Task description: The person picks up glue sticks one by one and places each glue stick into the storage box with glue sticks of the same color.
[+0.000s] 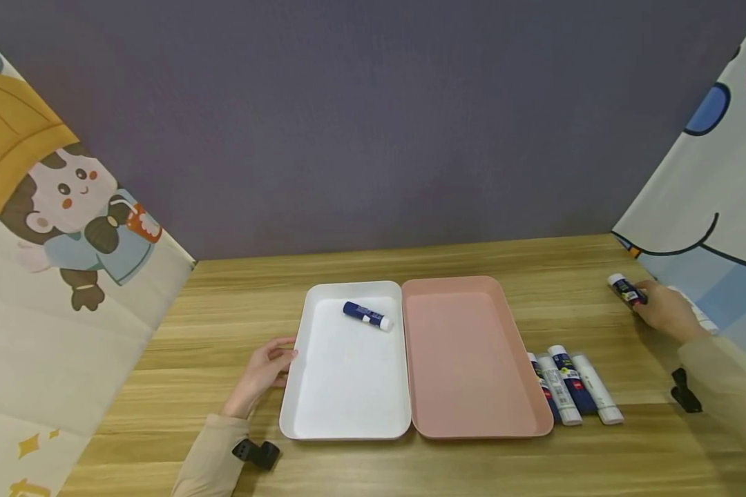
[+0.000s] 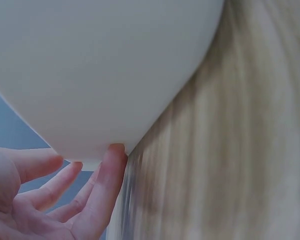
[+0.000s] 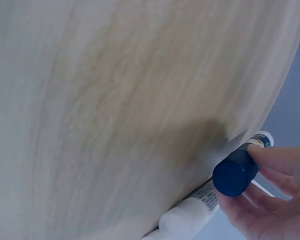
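Observation:
My right hand point(image 1: 668, 312) pinches a dark blue glue stick point(image 1: 626, 288) with a white end at the far right of the table. In the right wrist view, the stick's round blue end point(image 3: 231, 177) faces the camera, held between thumb and fingers. Partly hidden behind that hand lies a white glue stick point(image 1: 701, 319). My left hand point(image 1: 265, 368) touches the left side of a white tray point(image 1: 298, 407), its fingertips against the outer wall and edge in the left wrist view. Inside this tray lies another blue glue stick point(image 1: 367, 316).
A pink tray point(image 1: 454, 366) stands against the white tray's right side. Along its right edge lie several glue sticks, blue ones point(image 1: 572, 379) and white ones point(image 1: 597, 390). A dark wall point(image 1: 373, 138) rises behind the wooden table point(image 1: 249, 304); printed cloths point(image 1: 31, 331) flank both sides.

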A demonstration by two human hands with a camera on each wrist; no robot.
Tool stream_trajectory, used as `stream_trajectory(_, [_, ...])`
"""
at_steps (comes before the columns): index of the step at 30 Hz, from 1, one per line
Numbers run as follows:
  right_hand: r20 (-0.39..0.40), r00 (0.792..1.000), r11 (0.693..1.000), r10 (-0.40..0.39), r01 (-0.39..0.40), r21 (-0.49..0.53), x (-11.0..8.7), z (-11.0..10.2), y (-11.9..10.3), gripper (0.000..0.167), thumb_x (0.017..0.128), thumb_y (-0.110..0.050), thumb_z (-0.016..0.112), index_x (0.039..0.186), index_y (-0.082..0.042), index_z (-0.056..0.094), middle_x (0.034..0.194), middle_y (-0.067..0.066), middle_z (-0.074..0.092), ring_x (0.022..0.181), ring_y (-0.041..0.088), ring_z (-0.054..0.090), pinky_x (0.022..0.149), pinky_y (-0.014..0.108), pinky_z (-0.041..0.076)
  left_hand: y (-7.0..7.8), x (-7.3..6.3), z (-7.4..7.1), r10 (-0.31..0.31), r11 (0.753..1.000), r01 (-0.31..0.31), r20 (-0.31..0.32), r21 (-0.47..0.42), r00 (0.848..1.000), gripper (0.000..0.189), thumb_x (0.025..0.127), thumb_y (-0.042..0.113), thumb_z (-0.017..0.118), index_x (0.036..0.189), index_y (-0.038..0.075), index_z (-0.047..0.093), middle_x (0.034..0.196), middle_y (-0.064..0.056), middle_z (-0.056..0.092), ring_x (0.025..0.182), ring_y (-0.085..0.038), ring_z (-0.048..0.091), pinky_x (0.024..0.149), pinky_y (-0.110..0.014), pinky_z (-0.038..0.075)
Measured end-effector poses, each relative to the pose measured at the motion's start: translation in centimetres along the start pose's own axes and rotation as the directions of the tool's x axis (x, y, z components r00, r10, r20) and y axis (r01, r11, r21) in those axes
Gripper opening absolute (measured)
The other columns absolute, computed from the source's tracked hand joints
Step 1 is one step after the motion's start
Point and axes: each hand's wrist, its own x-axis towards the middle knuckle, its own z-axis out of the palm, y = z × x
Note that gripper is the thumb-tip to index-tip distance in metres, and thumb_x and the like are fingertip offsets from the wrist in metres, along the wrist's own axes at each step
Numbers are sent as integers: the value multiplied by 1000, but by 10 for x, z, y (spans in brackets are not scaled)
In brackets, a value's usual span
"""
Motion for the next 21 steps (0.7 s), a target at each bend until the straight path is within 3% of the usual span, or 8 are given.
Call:
stream_trajectory(12, [-30, 994, 994, -108, 108, 22, 6, -3, -15, 41, 75, 0, 54, 106, 23, 39, 85, 41, 48, 64, 39, 52, 55, 51, 42, 2, 0, 0, -15, 1000, 15, 7, -21, 1000, 37, 90, 5, 49, 124, -7, 41, 100, -20, 57, 72, -17, 61, 59, -35, 53])
stream_trajectory(21, [-95, 976, 981, -196, 195, -21, 11, -1, -30, 38, 72, 2, 57, 103, 20, 43, 81, 38, 51, 67, 43, 52, 58, 53, 41, 4, -1, 0, -24, 1000, 24, 9, 4, 1000, 38, 90, 5, 49, 124, -7, 41, 102, -23, 56, 73, -17, 61, 59, -35, 53])
